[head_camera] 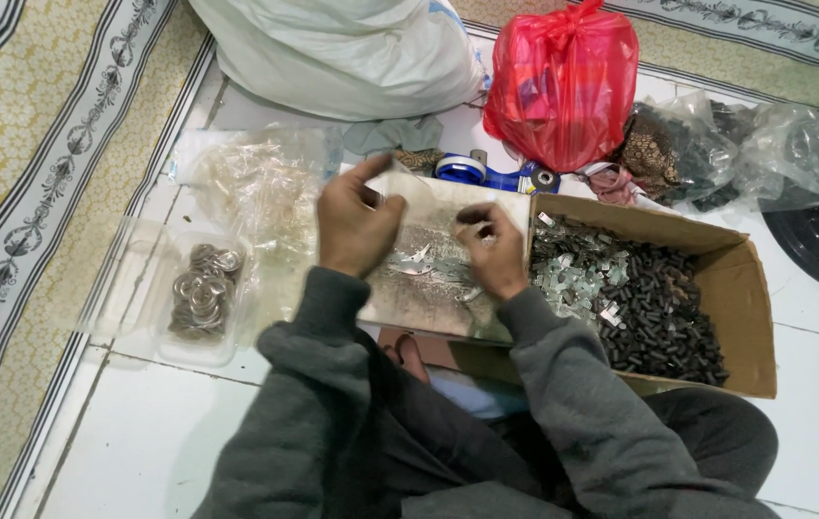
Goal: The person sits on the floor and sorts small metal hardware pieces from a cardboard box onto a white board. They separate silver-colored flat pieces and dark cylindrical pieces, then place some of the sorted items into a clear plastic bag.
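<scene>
Dozens of finished metal rings (203, 291) fill the clear tray (126, 317); left hand (357, 229) and right hand (491, 252) pinch small parts, apparently clips, while the cardboard box (751, 317) holds much unassembled stock.

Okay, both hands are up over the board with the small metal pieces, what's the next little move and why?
Probably bring the right hand toward the left hand to join what they pinch. Both hands hover close above the board, each seemingly pinching something small I cannot make out; loose metal pieces lie just beneath.
</scene>
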